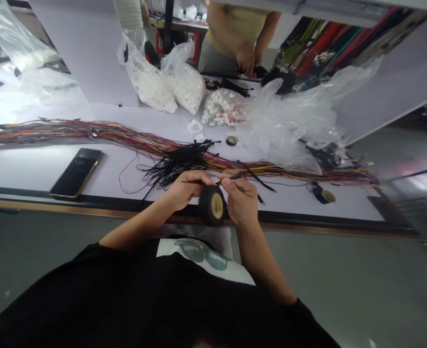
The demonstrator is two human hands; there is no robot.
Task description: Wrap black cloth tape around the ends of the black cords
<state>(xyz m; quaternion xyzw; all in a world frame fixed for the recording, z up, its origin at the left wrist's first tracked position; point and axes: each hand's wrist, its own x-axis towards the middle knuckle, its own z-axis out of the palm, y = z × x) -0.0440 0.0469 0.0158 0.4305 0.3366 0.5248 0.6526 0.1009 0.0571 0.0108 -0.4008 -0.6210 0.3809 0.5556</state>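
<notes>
My left hand [190,187] is closed in a pinch at the top of a roll of black tape [206,207], which hangs just over the table's front edge with its pale core facing right. Close beside it, my right hand [241,197] pinches a thin black wire [237,176] between thumb and forefinger. A short dark piece spans the gap between both sets of fingertips; whether it is tape or wire I cannot tell. Behind my hands, a heap of short black leads [180,162] lies across a long bundle of coloured wires [126,133].
A phone [77,173] lies at left. Two smaller tape rolls, one behind [231,140] and one at right [324,194], rest on the table. Plastic bags of white parts [184,89] and a crumpled clear bag [289,125] line the back. Another person's hands [248,60] show beyond.
</notes>
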